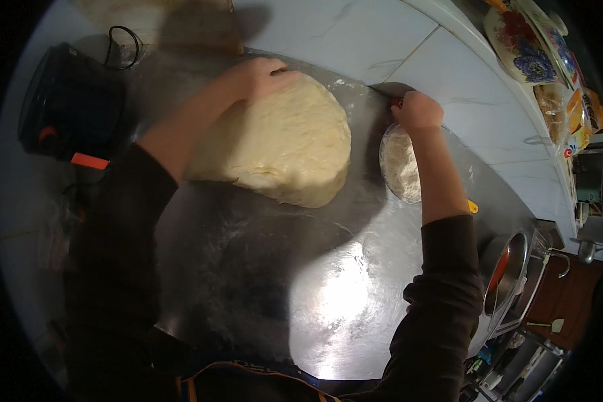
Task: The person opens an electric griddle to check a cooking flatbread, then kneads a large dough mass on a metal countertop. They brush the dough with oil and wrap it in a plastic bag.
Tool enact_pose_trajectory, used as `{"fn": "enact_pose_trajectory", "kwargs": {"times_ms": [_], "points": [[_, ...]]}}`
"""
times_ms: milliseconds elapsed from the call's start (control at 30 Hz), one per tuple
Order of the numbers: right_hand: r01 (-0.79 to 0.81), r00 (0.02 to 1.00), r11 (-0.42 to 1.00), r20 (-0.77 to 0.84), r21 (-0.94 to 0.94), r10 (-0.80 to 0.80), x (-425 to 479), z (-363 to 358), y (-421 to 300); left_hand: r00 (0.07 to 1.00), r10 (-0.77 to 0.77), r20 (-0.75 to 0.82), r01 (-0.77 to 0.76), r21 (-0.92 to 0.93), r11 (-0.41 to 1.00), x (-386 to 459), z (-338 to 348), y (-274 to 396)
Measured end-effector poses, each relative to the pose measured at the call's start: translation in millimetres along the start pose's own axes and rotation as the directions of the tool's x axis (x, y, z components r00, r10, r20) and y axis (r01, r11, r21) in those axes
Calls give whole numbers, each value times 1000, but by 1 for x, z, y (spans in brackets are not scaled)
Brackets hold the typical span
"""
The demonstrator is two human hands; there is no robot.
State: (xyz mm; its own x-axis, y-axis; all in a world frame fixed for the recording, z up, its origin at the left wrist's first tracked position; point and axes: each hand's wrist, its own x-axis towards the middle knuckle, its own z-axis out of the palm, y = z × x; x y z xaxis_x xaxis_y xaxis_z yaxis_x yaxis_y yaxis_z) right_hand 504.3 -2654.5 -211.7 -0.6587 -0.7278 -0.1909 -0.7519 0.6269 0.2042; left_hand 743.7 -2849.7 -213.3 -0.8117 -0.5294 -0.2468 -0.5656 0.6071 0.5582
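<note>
A large, pale slab of dough [291, 135] lies on the stainless steel table [261, 261] in front of me. My left hand [264, 78] rests on its far left edge, and part of the fingers is hard to make out against the dough. To the right of the dough, my right hand [421, 111] grips the red handle [396, 102] of a tool with a flat, dark metal blade [393, 89], possibly a knife or scraper. The blade is near the tiled wall, apart from the dough. Below that hand is a bowl of flour [401, 161], partly covered by my right forearm.
A black appliance [73, 100] with an orange-red part stands at the left, near a black cord loop [122, 47]. A board [181, 22] is at the far left. A yellow handle [473, 206] pokes out past my forearm. Steel basin [520, 246] at right; flowered pot [520, 45] on the ledge.
</note>
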Motion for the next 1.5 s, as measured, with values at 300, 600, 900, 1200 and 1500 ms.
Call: {"fn": "enact_pose_trajectory", "kwargs": {"times_ms": [300, 600, 900, 1200, 1500], "points": [[-8, 1000, 999, -21, 34, 9, 24, 19, 2, 969, -13, 245, -27, 158, 987, 41, 19, 46], [139, 970, 978, -220, 154, -103, -27, -26, 7, 975, -19, 220, -34, 237, 971, 33, 12, 59], [572, 603, 535, -761, 621, 238, -205, -96, 47, 975, 222, 13, -222, 109, 969, -73, 14, 47], [264, 745, -241, -39, 934, 666, -360, 68, 39, 912, 389, -133, -359, 204, 911, -251, 55, 55], [-507, 858, -124, 484, 853, -173, -355, 56, 43, 811, 544, -217, -466, 325, 823, -151, 2, 69]]}}
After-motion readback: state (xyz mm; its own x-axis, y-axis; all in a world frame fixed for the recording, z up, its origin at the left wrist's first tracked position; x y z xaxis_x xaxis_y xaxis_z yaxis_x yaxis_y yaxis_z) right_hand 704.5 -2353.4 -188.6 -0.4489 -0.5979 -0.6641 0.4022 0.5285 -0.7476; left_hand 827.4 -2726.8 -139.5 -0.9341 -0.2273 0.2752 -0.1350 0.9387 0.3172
